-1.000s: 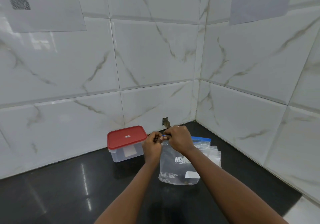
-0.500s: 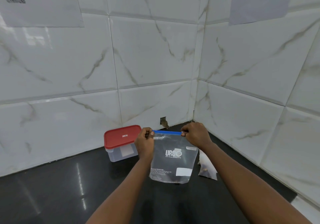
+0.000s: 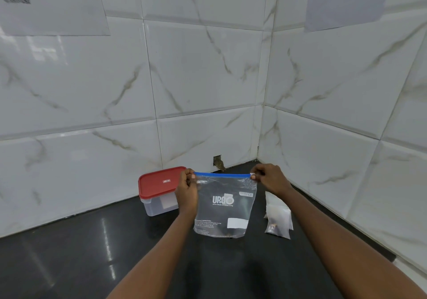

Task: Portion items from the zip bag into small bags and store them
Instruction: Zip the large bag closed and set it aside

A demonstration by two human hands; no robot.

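Now the dark table (image 3: 69, 264) carries a red-lidded container (image 3: 159, 190) just left of the zip bag (image 3: 225, 206), its right corner hidden by the left hand (image 3: 187, 190). That hand and the right hand (image 3: 270, 178) pinch the ends of the zip bag's blue strip, holding it upright; small bags (image 3: 278, 217) lie right of it.

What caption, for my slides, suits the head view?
Left hand and right hand pinch the zip bag by its top corners.
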